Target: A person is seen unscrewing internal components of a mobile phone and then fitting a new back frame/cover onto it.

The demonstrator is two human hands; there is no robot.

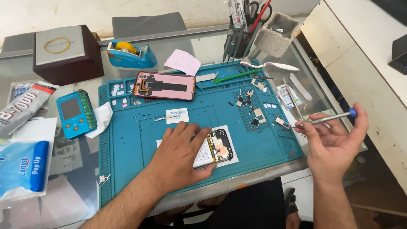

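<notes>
My left hand (178, 154) lies flat on an opened phone body (218, 146) that rests on a white sheet near the front edge of a teal repair mat (127, 135). Fingers cover most of the phone; its camera end and circuit board show at the right. My right hand (335, 140) is raised beyond the mat's right edge, palm up, holding a slim metal screwdriver (328, 119) with a blue cap, its tip pointing left toward small parts on the mat.
A pink phone screen panel (164, 85) lies at the mat's back. Loose screws and shields (252, 108) are scattered at right. A blue tape dispenser (127, 54), brown box (68, 53), tool holder (241, 29), small blue tester (75, 113) and glue tube (25, 106) surround the mat.
</notes>
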